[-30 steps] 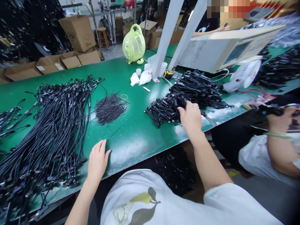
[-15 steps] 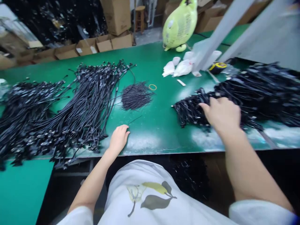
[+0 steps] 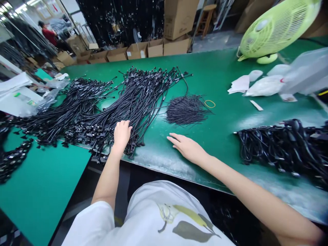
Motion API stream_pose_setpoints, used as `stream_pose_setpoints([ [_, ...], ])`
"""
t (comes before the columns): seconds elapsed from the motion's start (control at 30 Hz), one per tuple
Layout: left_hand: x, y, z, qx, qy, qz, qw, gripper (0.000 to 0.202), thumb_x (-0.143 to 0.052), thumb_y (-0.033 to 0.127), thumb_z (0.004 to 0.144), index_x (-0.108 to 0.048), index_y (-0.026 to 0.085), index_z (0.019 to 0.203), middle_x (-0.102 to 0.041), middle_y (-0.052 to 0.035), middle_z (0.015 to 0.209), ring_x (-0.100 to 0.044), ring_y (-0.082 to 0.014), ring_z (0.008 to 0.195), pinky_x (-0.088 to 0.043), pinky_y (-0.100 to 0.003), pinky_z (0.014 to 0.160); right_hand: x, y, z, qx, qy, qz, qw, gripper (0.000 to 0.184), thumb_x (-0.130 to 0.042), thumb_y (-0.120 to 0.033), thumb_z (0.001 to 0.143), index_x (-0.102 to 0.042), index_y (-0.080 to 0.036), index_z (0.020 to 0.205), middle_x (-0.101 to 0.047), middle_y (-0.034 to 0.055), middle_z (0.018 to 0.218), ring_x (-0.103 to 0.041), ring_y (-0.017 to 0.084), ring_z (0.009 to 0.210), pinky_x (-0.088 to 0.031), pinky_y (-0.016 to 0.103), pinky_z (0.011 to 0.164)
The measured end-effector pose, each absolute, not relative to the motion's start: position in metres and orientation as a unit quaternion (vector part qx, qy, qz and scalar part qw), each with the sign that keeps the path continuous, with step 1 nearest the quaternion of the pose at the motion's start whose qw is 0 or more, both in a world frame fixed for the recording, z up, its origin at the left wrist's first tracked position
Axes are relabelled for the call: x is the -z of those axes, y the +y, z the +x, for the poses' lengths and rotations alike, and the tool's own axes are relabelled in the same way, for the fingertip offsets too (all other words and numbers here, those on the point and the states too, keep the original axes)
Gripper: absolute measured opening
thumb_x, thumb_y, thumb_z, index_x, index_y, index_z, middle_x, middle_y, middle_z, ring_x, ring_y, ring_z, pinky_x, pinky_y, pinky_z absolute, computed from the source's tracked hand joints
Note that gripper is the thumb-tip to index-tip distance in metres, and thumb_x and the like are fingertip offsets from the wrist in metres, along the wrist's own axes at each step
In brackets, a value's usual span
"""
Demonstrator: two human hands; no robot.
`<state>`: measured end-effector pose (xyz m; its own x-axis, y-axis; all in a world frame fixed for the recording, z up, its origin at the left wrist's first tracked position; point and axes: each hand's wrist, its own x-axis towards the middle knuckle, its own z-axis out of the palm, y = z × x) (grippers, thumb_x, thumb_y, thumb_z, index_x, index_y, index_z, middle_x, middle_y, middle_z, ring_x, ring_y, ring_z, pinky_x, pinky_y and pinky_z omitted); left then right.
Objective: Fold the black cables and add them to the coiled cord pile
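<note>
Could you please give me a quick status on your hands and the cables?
Left hand on black cables; right hand flat on green mat, beside thin wire bundle.

Left hand (image 3: 122, 134): curled downward, knuckles up, fingers bunched
Left forearm (image 3: 108, 181): reaching straight ahead
Right hand (image 3: 187, 147): flat, palm down, fingers extended
Right arm (image 3: 251, 193): stretched inward, low

From my end, the feed shows the operator in a loose white short-sleeved T-shirt (image 3: 151, 215), its left sleeve (image 3: 96, 220) hanging wide and plain around the upper arm. Across the chest sits a printed fruit motif (image 3: 184, 222): a yellow-green leaf, a larger grey-green leaf, and a thin dark stem beside what looks like a pale outlined pear, though the steep angle makes that hard to confirm. The left hand (image 3: 122, 134) and right hand (image 3: 186, 147) are bare.
</note>
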<state>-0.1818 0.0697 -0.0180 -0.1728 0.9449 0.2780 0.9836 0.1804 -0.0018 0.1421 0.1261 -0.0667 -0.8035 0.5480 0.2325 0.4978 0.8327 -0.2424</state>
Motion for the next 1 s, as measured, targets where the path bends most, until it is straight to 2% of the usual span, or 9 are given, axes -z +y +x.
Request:
stream_pose_setpoints([
  [0.17,0.019,0.027,-0.185,0.144,-0.722,-0.669,0.102,0.029,-0.049,0.026,0.094,-0.057,0.018,0.120,-0.063,-0.0123,0.113,-0.056,-0.0271,0.102,-0.047,-0.039,0.087,0.083,0.171,0.146,-0.001,-0.938,-0.334,0.095,0.032,-0.037,-0.009,0.089,-0.067,-0.010,0.100,-0.065,0.0174,0.106,-0.057,0.024,0.095,-0.045,0.036,0.083],
  [0.27,0.029,-0.004,-0.180,0.134,-0.707,-0.692,0.065,0.033,-0.049,0.032,0.094,-0.054,0.019,0.125,-0.064,-0.0119,0.114,-0.058,-0.0264,0.102,-0.047,-0.040,0.089,0.065,0.178,0.147,0.012,-0.917,-0.382,0.115,0.033,-0.038,-0.009,0.089,-0.067,-0.010,0.104,-0.064,0.0174,0.106,-0.056,0.024,0.090,-0.042,0.036,0.078],
  [0.37,0.042,-0.019,-0.181,0.135,-0.711,-0.689,0.041,0.033,-0.045,0.023,0.095,-0.053,0.019,0.126,-0.065,-0.0118,0.115,-0.058,-0.0266,0.106,-0.047,-0.041,0.091,0.046,0.169,0.112,-0.021,-0.930,-0.338,0.142,0.033,-0.036,-0.014,0.093,-0.065,-0.013,0.109,-0.063,0.0138,0.109,-0.055,0.022,0.092,-0.041,0.033,0.079],
  [0.5,0.040,-0.021,-0.181,0.198,-0.705,-0.679,0.060,0.029,-0.039,0.017,0.096,-0.062,0.019,0.112,-0.069,-0.0101,0.105,-0.061,-0.0245,0.099,-0.048,-0.040,0.089,0.041,0.166,0.034,-0.009,-0.960,-0.252,0.123,0.034,-0.040,-0.016,0.094,-0.059,-0.014,0.121,-0.057,0.0145,0.124,-0.054,0.021,0.094,-0.039,0.032,0.076],
  [0.57,0.028,-0.025,-0.179,0.250,-0.692,-0.674,0.058,0.028,-0.039,0.019,0.097,-0.063,0.019,0.111,-0.069,-0.0093,0.101,-0.063,-0.0213,0.095,-0.050,-0.035,0.087,0.043,0.177,0.006,-0.008,-0.966,-0.242,0.095,0.028,-0.044,-0.019,0.094,-0.061,-0.014,0.116,-0.058,0.0151,0.121,-0.054,0.022,0.092,-0.039,0.031,0.074],
  [0.67,0.009,-0.042,-0.184,0.277,-0.695,-0.663,0.021,0.026,-0.043,0.025,0.097,-0.062,0.019,0.114,-0.070,-0.0078,0.101,-0.065,-0.0179,0.092,-0.049,-0.029,0.085,0.032,0.206,-0.003,-0.021,-0.955,-0.286,0.076,0.025,-0.042,-0.021,0.096,-0.066,-0.012,0.098,-0.063,0.0146,0.100,-0.056,0.021,0.088,-0.039,0.031,0.073],
  [0.8,-0.002,-0.072,-0.209,0.305,-0.765,-0.563,-0.069,0.025,-0.048,0.036,0.095,-0.065,0.019,0.104,-0.070,-0.0055,0.091,-0.064,-0.0172,0.082,-0.050,-0.028,0.076,-0.029,0.232,0.028,0.009,-0.896,-0.369,0.247,0.035,-0.030,-0.018,0.101,-0.063,-0.007,0.102,-0.061,0.0124,0.105,-0.054,0.017,0.099,-0.040,0.029,0.084],
  [0.9,-0.004,-0.083,-0.223,0.472,-0.722,-0.461,-0.209,0.025,-0.053,0.039,0.092,-0.065,0.017,0.086,-0.054,0.0023,0.059,-0.051,-0.0101,0.054,-0.044,-0.021,0.055,-0.099,0.232,0.050,0.071,-0.884,-0.334,0.320,0.051,-0.019,-0.032,0.104,-0.062,-0.003,0.106,-0.058,0.0104,0.110,-0.051,0.015,0.108,-0.037,0.028,0.091],
  [1.0,-0.010,-0.086,-0.229,0.647,-0.512,-0.389,-0.410,0.037,-0.067,0.047,0.082,-0.054,0.016,0.066,-0.026,0.0106,0.044,-0.023,-0.0031,0.035,-0.030,-0.016,0.039,-0.158,0.240,0.065,0.136,-0.865,-0.355,0.327,0.058,-0.019,-0.041,0.104,-0.057,0.000,0.117,-0.055,0.0145,0.120,-0.048,0.022,0.118,-0.035,0.036,0.097],
])
